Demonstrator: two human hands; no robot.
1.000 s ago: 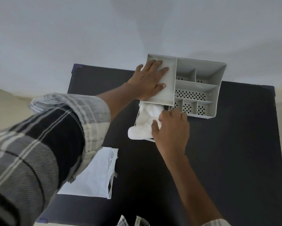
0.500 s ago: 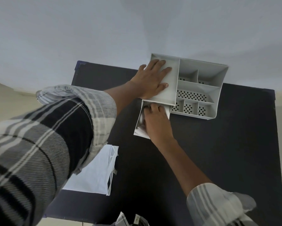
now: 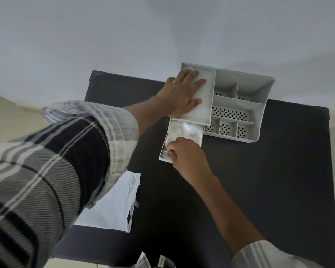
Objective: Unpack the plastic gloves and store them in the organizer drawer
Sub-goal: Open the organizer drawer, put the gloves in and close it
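Observation:
A grey organizer (image 3: 259,105) with several compartments stands at the table's far edge. Its drawer (image 3: 201,141) is pulled out toward me at the left side. The clear plastic gloves (image 3: 186,130) lie bunched inside the drawer. My left hand (image 3: 182,93) rests flat, fingers spread, on the organizer's solid top panel. My right hand (image 3: 184,151) is at the drawer's near end with its fingers curled down onto the gloves; whether it pinches them I cannot tell.
An empty white packaging bag (image 3: 112,206) lies flat on the dark table (image 3: 269,190) near its left front. My plaid left sleeve covers the lower left. Some printed packaging (image 3: 159,262) peeks in at the bottom edge. A pale wall stands behind the table.
The gloves went from hanging over the drawer's front to lying inside it. My right hand pushed into the drawer, then drew back to its near end. The left hand stayed put.

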